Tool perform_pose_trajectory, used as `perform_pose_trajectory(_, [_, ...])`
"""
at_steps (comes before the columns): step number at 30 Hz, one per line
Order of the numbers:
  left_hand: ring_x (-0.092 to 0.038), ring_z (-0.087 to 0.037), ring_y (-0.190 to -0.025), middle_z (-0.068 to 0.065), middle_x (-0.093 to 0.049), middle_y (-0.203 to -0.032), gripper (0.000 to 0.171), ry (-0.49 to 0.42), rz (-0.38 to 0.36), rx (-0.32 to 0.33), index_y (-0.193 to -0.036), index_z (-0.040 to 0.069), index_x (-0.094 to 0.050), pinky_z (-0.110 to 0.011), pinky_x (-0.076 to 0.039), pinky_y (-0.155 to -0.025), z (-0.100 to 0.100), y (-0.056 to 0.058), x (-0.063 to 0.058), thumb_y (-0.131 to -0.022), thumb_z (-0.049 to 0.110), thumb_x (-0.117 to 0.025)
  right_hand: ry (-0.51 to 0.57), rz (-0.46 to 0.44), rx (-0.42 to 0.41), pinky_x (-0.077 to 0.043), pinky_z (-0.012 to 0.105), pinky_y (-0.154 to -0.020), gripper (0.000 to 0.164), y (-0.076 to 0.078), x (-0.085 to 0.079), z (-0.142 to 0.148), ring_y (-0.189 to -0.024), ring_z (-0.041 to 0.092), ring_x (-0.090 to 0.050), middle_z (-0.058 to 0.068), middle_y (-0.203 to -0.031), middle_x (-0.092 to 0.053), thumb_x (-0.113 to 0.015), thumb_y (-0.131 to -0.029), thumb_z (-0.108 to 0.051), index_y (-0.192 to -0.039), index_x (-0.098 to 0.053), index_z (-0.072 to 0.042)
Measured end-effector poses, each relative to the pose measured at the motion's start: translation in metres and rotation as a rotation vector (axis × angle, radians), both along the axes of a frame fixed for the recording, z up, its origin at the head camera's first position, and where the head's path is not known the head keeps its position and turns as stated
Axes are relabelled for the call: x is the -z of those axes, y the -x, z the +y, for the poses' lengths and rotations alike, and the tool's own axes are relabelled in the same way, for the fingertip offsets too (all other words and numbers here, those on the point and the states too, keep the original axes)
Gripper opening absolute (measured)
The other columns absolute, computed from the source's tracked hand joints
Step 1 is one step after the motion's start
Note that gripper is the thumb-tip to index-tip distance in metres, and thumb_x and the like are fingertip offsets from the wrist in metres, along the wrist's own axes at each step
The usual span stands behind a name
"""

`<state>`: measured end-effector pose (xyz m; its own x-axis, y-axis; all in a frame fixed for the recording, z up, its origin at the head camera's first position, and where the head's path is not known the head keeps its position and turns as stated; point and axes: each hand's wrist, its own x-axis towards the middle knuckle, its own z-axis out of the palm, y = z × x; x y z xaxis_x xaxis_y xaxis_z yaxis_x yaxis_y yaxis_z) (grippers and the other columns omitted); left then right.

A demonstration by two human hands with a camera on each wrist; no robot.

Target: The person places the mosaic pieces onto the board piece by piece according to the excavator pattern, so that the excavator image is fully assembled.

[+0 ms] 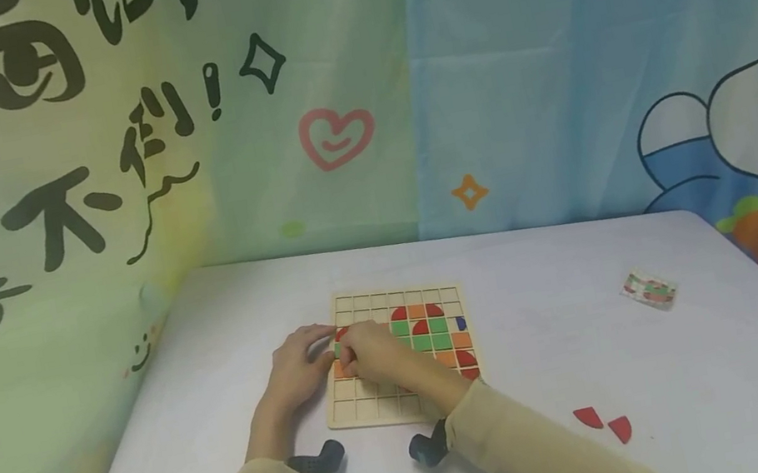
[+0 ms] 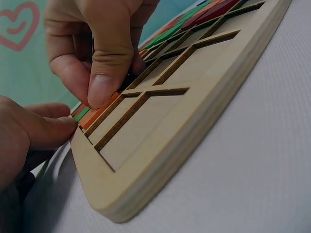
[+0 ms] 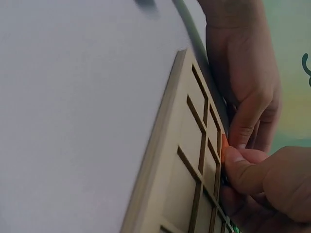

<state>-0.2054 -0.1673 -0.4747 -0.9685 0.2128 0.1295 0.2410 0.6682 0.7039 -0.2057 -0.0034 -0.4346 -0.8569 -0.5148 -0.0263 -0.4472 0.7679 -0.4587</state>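
Note:
A wooden grid board (image 1: 380,412) lies on the table, with green, orange, red and blue tiles in part of its cells. My left hand (image 1: 298,369) rests at the board's left edge, thumb and finger touching the rim. Over the board's left side, my right hand (image 1: 374,350) has its fingers curled, with thumb and forefinger at an orange tile (image 2: 99,112) near that edge. The same orange tile (image 3: 224,145) shows at the fingertips in the right wrist view. A green tile (image 2: 82,114) sits just beyond it. The right fingers hide some cells.
Two loose red quarter-round tiles (image 1: 588,419) lie right of my right forearm. A small printed card or packet (image 1: 651,290) is at the table's far right. Dark wrist straps (image 1: 318,461) show on both wrists. A printed curtain (image 1: 511,78) hangs behind the table.

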Motion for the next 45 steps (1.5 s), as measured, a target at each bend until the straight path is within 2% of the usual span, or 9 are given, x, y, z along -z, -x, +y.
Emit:
perform_pose_trajectory(6, [-0.041, -0.033, -0.134, -0.009, -0.055, -0.136, 0.039, -0.008, -0.036, -0.009, -0.126, 0.015, -0.061, -0.062, -0.018, -0.112, 0.002, -0.002, 0.001, -0.087, 0.015, -0.065, 0.002, 0.031, -0.031, -0.048, 0.019, -0.07, 0.013, -0.005, 0.005, 0.006, -0.076, 0.007, -0.057, -0.006, -0.076, -0.064, -0.076, -0.079, -0.01, -0.069, -0.068, -0.014])
perform_pose_trajectory(10, [-0.042, -0.032, -0.134, -0.008, -0.055, -0.136, 0.039, -0.005, -0.049, -0.017, -0.126, 0.017, -0.06, -0.061, -0.018, -0.113, 0.005, -0.001, 0.004, -0.088, 0.019, -0.065, -0.009, 0.01, -0.076, -0.048, 0.019, -0.074, 0.004, -0.021, 0.005, 0.036, -0.084, 0.007, -0.053, -0.006, -0.092, -0.06, -0.072, -0.084, -0.019, -0.081, -0.073, -0.016])
perform_pose_trajectory(12, [-0.042, -0.031, -0.134, -0.007, -0.054, -0.136, 0.038, -0.003, -0.056, -0.025, -0.126, 0.018, -0.06, -0.059, -0.018, -0.114, 0.008, 0.0, 0.005, -0.088, 0.02, -0.065, -0.011, -0.021, -0.07, -0.048, 0.022, -0.078, 0.007, -0.035, 0.004, 0.061, -0.088, 0.007, -0.053, -0.007, -0.1, -0.056, -0.069, -0.087, -0.024, -0.089, -0.073, -0.02])
perform_pose_trajectory(15, [-0.041, -0.031, -0.135, -0.007, -0.053, -0.138, 0.038, 0.003, -0.066, -0.039, -0.126, 0.02, -0.06, -0.059, -0.017, -0.114, 0.011, 0.0, 0.005, -0.088, 0.02, -0.065, -0.006, 0.008, -0.036, -0.049, 0.028, -0.083, 0.009, -0.058, 0.004, 0.109, -0.095, 0.009, -0.052, -0.008, -0.104, -0.055, -0.068, -0.087, -0.026, -0.093, -0.073, -0.024])
perform_pose_trajectory(22, [-0.04, -0.032, -0.136, -0.008, -0.053, -0.139, 0.04, 0.021, -0.073, -0.038, -0.127, 0.019, -0.06, -0.061, -0.017, -0.113, 0.01, -0.002, -0.001, -0.088, 0.021, -0.065, -0.086, 0.216, 0.17, -0.052, 0.037, -0.087, 0.015, -0.114, 0.012, 0.23, -0.097, 0.011, -0.057, -0.01, -0.099, -0.058, -0.076, -0.079, -0.023, -0.093, -0.07, -0.026])
perform_pose_trajectory(26, [-0.04, -0.033, -0.135, -0.01, -0.053, -0.138, 0.039, 0.034, -0.059, -0.052, -0.128, 0.017, -0.059, -0.062, -0.017, -0.113, 0.003, -0.002, -0.004, -0.089, 0.021, -0.063, -0.062, 0.33, 0.202, -0.054, 0.029, -0.076, 0.024, -0.136, 0.018, 0.269, -0.089, 0.007, -0.056, -0.01, -0.098, -0.057, -0.079, -0.076, -0.023, -0.098, -0.07, -0.022])
perform_pose_trajectory(30, [-0.037, -0.034, -0.137, -0.01, -0.05, -0.141, 0.04, 0.046, -0.072, -0.06, -0.129, 0.018, -0.057, -0.062, -0.016, -0.113, -0.002, -0.001, -0.002, -0.09, 0.023, -0.062, -0.013, 0.378, 0.2, -0.05, 0.021, -0.067, 0.024, -0.142, 0.021, 0.281, -0.083, 0.002, -0.053, -0.011, -0.095, -0.056, -0.08, -0.074, -0.021, -0.096, -0.07, -0.022])
perform_pose_trajectory(39, [-0.034, -0.034, -0.139, -0.009, -0.048, -0.143, 0.041, 0.034, -0.106, -0.055, -0.131, 0.018, -0.056, -0.061, -0.015, -0.113, -0.001, -0.003, 0.001, -0.091, 0.022, -0.06, -0.069, 0.214, 0.284, -0.052, 0.028, -0.075, 0.016, -0.143, 0.013, 0.278, -0.085, 0.004, -0.057, -0.018, -0.087, -0.056, -0.076, -0.077, -0.017, -0.086, -0.065, -0.026])
perform_pose_trajectory(45, [-0.035, -0.034, -0.138, -0.01, -0.049, -0.142, 0.041, 0.037, -0.087, -0.031, -0.131, 0.017, -0.057, -0.06, -0.019, -0.113, 0.004, 0.0, 0.001, -0.09, 0.023, -0.062, -0.099, 0.18, 0.279, -0.052, 0.032, -0.076, 0.02, -0.142, 0.011, 0.277, -0.084, 0.006, -0.057, -0.016, -0.083, -0.054, -0.076, -0.077, -0.018, -0.084, -0.059, -0.025])
